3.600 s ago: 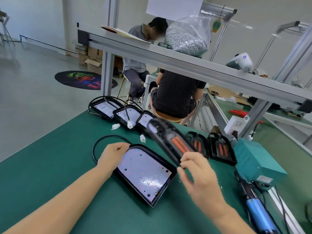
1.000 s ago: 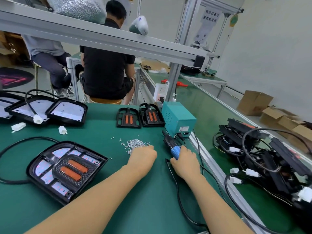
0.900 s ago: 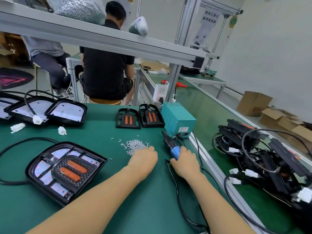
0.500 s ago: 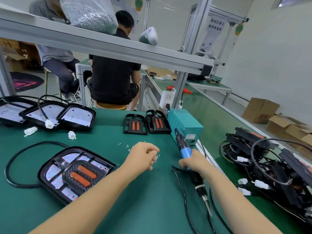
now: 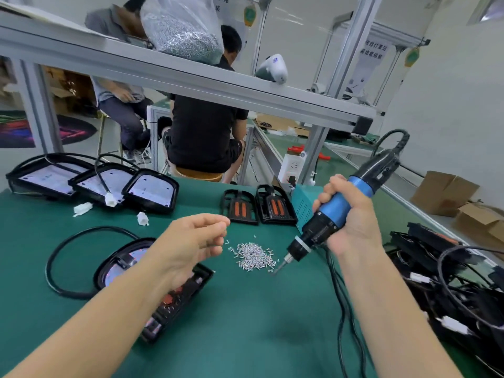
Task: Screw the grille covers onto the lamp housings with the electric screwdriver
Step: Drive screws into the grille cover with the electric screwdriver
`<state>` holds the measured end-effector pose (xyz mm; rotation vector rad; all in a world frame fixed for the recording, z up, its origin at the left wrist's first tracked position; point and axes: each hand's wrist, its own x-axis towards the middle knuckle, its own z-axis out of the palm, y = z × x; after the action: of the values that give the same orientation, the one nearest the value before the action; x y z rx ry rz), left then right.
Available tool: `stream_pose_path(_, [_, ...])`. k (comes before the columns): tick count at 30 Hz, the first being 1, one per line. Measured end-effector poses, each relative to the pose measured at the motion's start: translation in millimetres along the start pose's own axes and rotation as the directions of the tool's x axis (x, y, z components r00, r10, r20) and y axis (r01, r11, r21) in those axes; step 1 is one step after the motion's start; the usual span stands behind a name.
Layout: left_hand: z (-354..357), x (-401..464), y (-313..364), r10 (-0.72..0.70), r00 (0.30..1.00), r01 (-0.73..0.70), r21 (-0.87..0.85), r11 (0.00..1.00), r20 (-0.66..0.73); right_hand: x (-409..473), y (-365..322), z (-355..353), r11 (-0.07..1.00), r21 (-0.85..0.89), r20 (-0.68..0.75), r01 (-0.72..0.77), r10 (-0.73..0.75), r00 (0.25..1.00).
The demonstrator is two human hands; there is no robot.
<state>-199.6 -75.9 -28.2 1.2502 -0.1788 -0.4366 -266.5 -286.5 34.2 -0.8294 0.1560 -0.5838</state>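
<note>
Two bare forearms reached over the green bench point(image 5: 245, 323). At nine o'clock of the bench's middle lay a lamp housing point(image 5: 128, 266) with its grille cover point(image 5: 174, 301) seated on it, both partly hidden by the left arm. The right hand point(image 5: 351, 222), at two o'clock, curled its fingers around the electric screwdriver point(image 5: 335, 208), whose bit tilted down onto the edge of the screw pile point(image 5: 253, 255). The left hand point(image 5: 191, 241) hovered at ten o'clock, fingers loosely curled; whether they pinched a screw I cannot tell.
</note>
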Motion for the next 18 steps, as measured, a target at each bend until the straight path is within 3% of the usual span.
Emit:
stream_pose_path(7, [-33, -23, 2, -0.073, 0.995, 0.089, -0.293, 0.952, 0.067, -27, 34, 53, 0.964, 0.224, 0.064, 0.142, -0.160, 0.985])
stream_pose_path(18, [-48, -36, -3, -0.037, 0.997, 0.063, -0.492, 0.869, 0.063, -34, 59, 91, 0.933, 0.281, 0.069, 0.227, -0.256, 0.964])
